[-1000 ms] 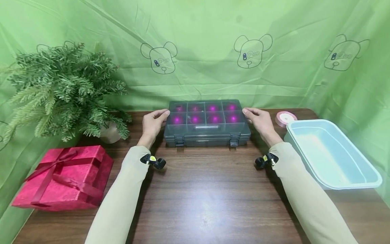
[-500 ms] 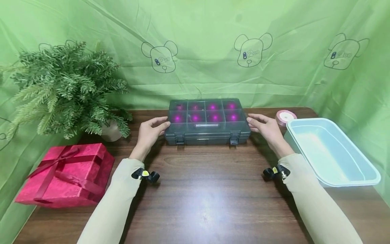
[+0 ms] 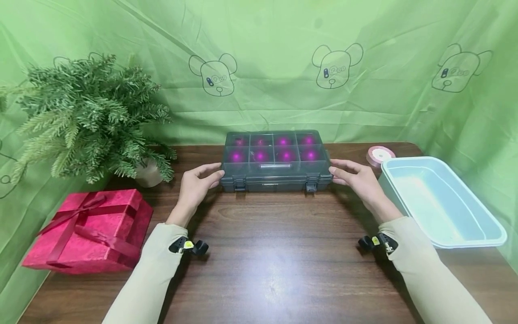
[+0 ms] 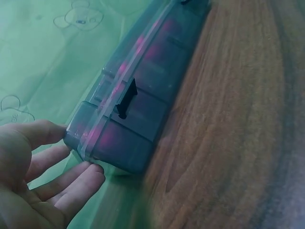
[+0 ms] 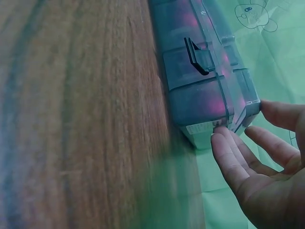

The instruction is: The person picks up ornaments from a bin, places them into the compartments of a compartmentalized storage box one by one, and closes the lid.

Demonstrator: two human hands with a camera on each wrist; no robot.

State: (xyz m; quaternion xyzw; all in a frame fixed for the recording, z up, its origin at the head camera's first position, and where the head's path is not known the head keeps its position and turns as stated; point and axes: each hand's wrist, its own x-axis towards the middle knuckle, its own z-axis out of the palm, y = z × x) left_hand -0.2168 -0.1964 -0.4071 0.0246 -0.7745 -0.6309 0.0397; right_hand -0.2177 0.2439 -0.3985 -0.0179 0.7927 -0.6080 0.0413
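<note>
A dark translucent compartment box [image 3: 275, 168] lies flat at the back of the table with its lid down. Pink-purple glowing spots show through the lid's compartments. Two latches stick out at its front, one of them a black latch [image 4: 127, 99] in the left wrist view. My left hand [image 3: 196, 191] is at the box's left end, thumb at the lid's front corner and fairly straight fingers against the end wall. Mirroring it, my right hand [image 3: 362, 184] touches the right end with thumb and extended fingers. A small white label [image 5: 200, 128] shows on that end.
A pink ribbon roll [image 3: 380, 155] and a light-blue plastic basin [image 3: 404, 216] stand at right. On the left are a red gift box [image 3: 87, 234] with a bow and a small artificial fir tree [image 3: 93, 117]. A green curtain [image 3: 267, 67] hangs behind the brown table [image 3: 263, 252].
Both hands have slid from the box's rear sides toward its front corners, with the wrists coming nearer the person. The box stays in place, lid down.
</note>
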